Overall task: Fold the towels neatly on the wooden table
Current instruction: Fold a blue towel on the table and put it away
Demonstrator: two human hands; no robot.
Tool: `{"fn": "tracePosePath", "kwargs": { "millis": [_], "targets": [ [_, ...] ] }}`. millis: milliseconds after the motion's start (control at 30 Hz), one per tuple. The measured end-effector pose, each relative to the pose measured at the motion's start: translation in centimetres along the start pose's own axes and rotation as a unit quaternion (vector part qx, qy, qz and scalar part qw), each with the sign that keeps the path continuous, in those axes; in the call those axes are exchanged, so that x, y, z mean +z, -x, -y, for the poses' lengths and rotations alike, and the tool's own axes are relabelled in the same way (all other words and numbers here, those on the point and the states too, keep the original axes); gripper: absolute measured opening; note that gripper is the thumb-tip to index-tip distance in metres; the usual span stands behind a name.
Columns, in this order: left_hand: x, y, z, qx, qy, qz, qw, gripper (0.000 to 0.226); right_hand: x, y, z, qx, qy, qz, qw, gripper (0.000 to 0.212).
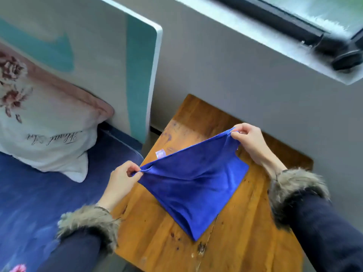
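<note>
Head view: our left hand (122, 178) and right hand (248, 139) each pinch a corner of the blue microfibre towel (193, 182); it drapes onto the scuffed wooden table (245, 232).

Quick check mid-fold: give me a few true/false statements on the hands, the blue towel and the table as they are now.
1. Both hands pinch corners of the blue towel. True: left hand, right hand.
2. The towel lies fully flat on the wooden table. False: its held edge is lifted; only the lower part rests there.
3. The towel is red. False: it is blue.
4. A floral pillow lies left of the table. True.
</note>
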State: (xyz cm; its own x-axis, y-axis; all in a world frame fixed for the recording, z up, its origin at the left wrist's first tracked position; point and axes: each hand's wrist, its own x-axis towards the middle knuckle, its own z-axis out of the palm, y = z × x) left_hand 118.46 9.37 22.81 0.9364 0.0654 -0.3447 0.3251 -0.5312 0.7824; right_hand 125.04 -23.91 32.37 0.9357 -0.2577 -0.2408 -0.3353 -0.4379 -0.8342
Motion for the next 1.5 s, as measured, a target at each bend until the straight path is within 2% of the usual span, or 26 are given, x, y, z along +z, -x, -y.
{"fn": "tracePosePath", "kwargs": {
  "millis": [300, 433, 600, 933, 1200, 1400, 1500],
  "targets": [
    [-1.2, 2.0, -11.3, 0.168, 0.022, 0.01, 0.985, 0.018, -13.4, 7.6, -2.1, -0.045, 0.047, -0.073, 0.995, 0.023],
    [-1.4, 2.9, -15.5, 0.225, 0.028, -0.004, 0.974, 0.02, -16.9, 10.6, -2.5, -0.055, 0.033, -0.101, 0.993, 0.024],
    [-1.9, 2.6, -18.1, 0.264, 0.015, 0.018, 0.964, 0.02, -19.3, 13.1, -2.7, -0.062, -0.028, -0.137, 0.988, 0.023],
    [-1.2, 2.5, -21.5, 0.295, 0.015, 0.077, 0.952, 0.012, -20.4, 15.3, -4.5, -0.031, -0.179, -0.192, 0.964, 0.018],
    [0.1, 3.0, -22.1, 0.238, 0.148, 0.133, 0.951, 0.015, -20.2, 15.5, -5.3, -0.01, -0.262, -0.219, 0.94, 0.017],
    [-0.5, 3.4, -22.9, 0.293, 0.052, 0.049, 0.953, 0.008, -20.0, 15.3, -4.9, -0.031, -0.227, -0.255, 0.939, 0.017],
    [-0.8, 3.1, -22.7, 0.294, 0.053, 0.028, 0.954, 0.011, -19.6, 15.3, -4.4, -0.039, -0.224, -0.254, 0.94, 0.017]
  ]
}}
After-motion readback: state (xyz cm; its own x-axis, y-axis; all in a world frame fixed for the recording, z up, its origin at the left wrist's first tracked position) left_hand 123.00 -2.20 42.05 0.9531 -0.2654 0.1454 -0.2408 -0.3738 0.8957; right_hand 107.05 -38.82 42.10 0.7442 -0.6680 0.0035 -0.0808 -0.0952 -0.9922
